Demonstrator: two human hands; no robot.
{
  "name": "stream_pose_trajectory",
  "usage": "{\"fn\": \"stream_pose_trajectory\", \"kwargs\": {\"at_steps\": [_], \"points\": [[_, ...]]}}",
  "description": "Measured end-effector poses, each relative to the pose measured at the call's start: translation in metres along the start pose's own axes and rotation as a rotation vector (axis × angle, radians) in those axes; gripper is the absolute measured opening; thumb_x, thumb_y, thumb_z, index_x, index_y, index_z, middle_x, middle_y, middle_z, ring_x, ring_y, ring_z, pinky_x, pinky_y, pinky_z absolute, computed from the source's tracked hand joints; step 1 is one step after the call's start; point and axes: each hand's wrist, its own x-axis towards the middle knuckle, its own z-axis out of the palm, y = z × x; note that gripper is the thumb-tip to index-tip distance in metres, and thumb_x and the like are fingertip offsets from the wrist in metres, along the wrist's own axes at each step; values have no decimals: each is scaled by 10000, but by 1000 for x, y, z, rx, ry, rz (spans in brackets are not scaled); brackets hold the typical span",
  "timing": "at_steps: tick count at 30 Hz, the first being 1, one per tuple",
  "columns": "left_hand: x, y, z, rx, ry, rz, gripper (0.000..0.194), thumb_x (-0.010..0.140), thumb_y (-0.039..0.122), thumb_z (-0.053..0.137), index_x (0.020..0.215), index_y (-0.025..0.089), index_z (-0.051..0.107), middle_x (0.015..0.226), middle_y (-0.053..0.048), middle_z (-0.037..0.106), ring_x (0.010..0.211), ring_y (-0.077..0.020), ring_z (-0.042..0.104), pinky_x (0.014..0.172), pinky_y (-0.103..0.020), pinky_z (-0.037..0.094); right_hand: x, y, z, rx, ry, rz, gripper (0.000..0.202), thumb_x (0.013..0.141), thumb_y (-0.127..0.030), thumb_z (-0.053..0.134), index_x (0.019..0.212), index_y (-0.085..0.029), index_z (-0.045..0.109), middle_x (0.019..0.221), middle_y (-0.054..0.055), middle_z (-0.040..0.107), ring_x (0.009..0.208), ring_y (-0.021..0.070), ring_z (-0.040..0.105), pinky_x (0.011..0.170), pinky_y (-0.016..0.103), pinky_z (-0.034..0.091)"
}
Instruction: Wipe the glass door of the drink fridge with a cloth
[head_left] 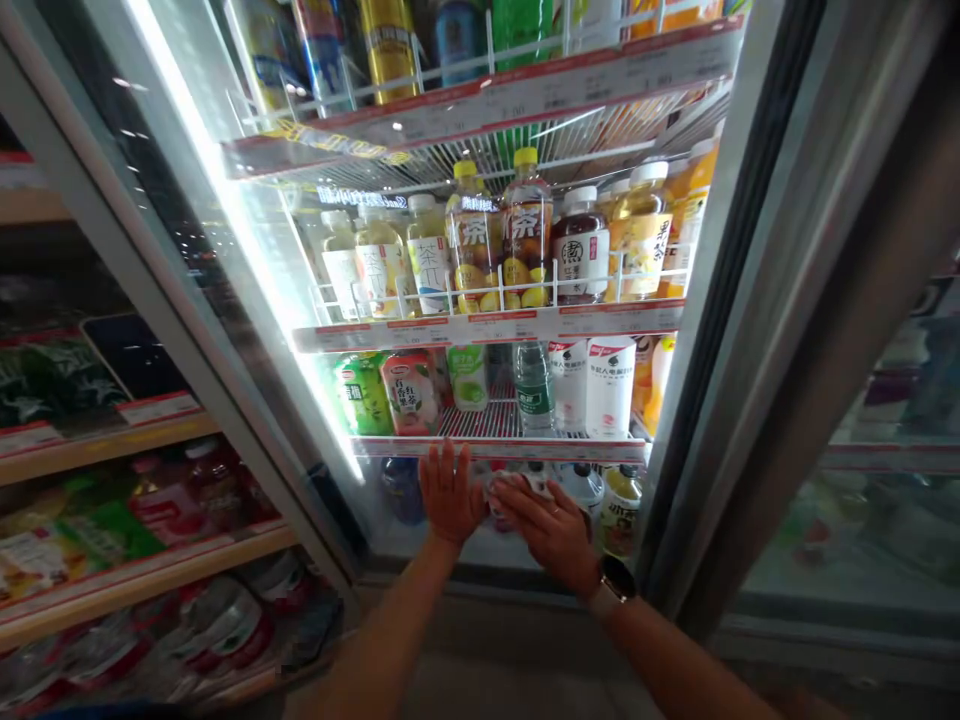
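Note:
My left hand (452, 497) is raised with its fingers spread, in front of the lower part of a lit drinks cooler, and nothing shows in it. Beside it, my right hand (549, 528) has its fingers stretched and held together over a crumpled white and reddish cloth (531, 484), which is partly hidden under them. A watch (616, 578) is on the right wrist. Both hands are just below the edge of a lower shelf (495, 449). Behind the hands, bottles on the bottom level are partly covered, among them a yellowish one (621, 510).
Tea bottles (527, 235) and other drinks line the middle shelf. Cartons (411, 393), a green-labelled water bottle (533, 388) and white bottles (609, 388) stand below. Wooden shelves (150, 573) with packaged goods are at left. A thick metal frame (780, 330) rises at right.

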Motion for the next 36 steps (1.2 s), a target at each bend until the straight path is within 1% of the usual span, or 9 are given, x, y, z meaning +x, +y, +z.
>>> {"fn": "stream_pose_trajectory", "kwargs": {"at_steps": [5, 10, 13, 17, 19, 21, 25, 30, 36], "points": [[-1, -1, 1, 6, -11, 3, 608, 958, 260, 393, 1529, 142, 220, 1600, -125, 193, 1497, -284, 133, 1208, -477, 186, -27, -3, 3, 12, -128, -150, 381, 993, -95, 393, 1246, -256, 627, 1391, -39, 563, 1330, 71, 461, 1217, 307, 182], [-5, -2, 3, -10, -1, -16, 603, 959, 283, 398, 1528, 165, 234, 1587, -128, 238, 1491, -281, 163, 1206, -492, 193, -11, 8, -11, -22, -95, -108, 370, 985, -113, 430, 1258, -279, 618, 1367, -32, 588, 1361, 93, 433, 1225, 341, 177], [-8, -3, 4, -22, -11, -27, 593, 963, 302, 405, 1523, 172, 257, 1571, -136, 286, 1485, -277, 192, 1210, -497, 177, 11, 21, -26, -79, -13, -7, 413, 972, -104, 454, 1323, -287, 572, 1334, -19, 615, 1374, 109, 418, 1233, 358, 142], [-9, -3, 4, -20, -19, -33, 588, 963, 302, 405, 1520, 170, 268, 1567, -140, 299, 1484, -282, 199, 1206, -500, 181, 39, 39, -43, -134, 238, 215, 513, 954, -138, 481, 1441, -297, 452, 1365, 11, 590, 1378, 186, 425, 1234, 440, 138], [-8, -2, 4, -22, -11, -35, 577, 969, 299, 394, 1519, 171, 271, 1579, -129, 273, 1489, -275, 185, 1206, -484, 183, 48, 41, -44, -129, 316, 295, 543, 956, -143, 452, 1471, -309, 406, 1422, 19, 538, 1392, 223, 403, 1230, 484, 138], [-7, -1, 4, -23, -4, -37, 569, 975, 298, 385, 1518, 174, 273, 1588, -119, 257, 1492, -270, 178, 1205, -475, 182, 53, 38, -40, -120, 330, 323, 550, 960, -133, 432, 1481, -303, 391, 1438, 29, 520, 1409, 228, 376, 1228, 491, 132], [-6, -1, 3, -40, 0, -38, 563, 978, 303, 389, 1516, 177, 279, 1580, -126, 277, 1489, -271, 196, 1202, -488, 179, 47, 17, -19, -89, 219, 226, 493, 961, -109, 450, 1426, -269, 477, 1329, 36, 618, 1383, 175, 418, 1227, 415, 147], [-4, -1, 3, -25, 5, -24, 571, 981, 297, 376, 1525, 180, 249, 1594, -109, 229, 1496, -263, 166, 1206, -475, 191, 8, -8, 8, -20, 24, 52, 452, 949, -57, 424, 1322, -260, 578, 1333, 4, 615, 1351, 108, 451, 1222, 335, 157], [-7, -2, 4, 2, -17, -23, 621, 951, 273, 415, 1532, 169, 221, 1588, -130, 223, 1489, -285, 174, 1203, -501, 199, -41, -17, 19, 11, -185, -123, 455, 946, -62, 410, 1332, -245, 569, 1450, 12, 513, 1349, 123, 451, 1120, 324, 374]]}}
